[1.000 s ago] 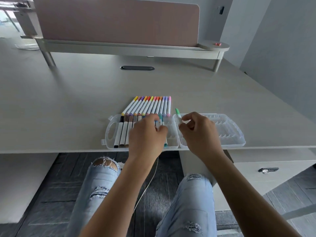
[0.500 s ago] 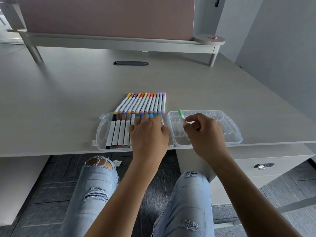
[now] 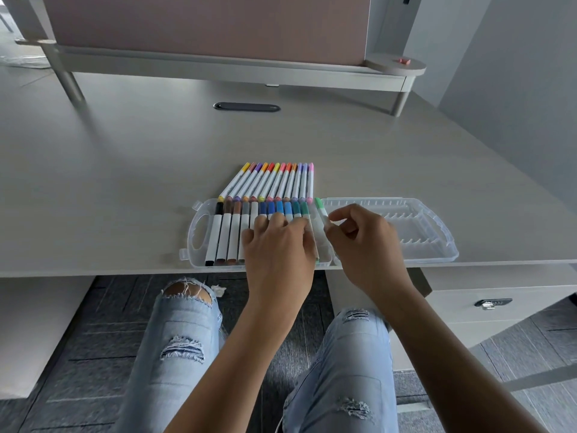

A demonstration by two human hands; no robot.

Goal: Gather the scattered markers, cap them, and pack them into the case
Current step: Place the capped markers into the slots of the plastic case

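Note:
A clear plastic marker case [image 3: 196, 232] lies open at the desk's front edge, its lid half [image 3: 437, 226] folded out to the right. Several capped markers [image 3: 231, 232] lie side by side in the left half, from black through browns to blues and teal. My left hand [image 3: 278, 245] rests with spread fingers on the blue ones. My right hand [image 3: 362, 242] pinches a green-capped marker [image 3: 320, 209] at the right end of the row. A second row of capped markers [image 3: 274, 182] in warm and purple colours lies on the desk just behind the case.
The grey desk [image 3: 125, 182] has a dark cable slot [image 3: 246, 106] further back and a raised shelf with a pink panel [image 3: 218, 23] behind. A drawer unit with a lock [image 3: 492, 303] stands under the desk on the right. My knees sit below the front edge.
My right hand has brought the green marker down to the right end of the row in the case. My left hand has spread flat over the blue markers.

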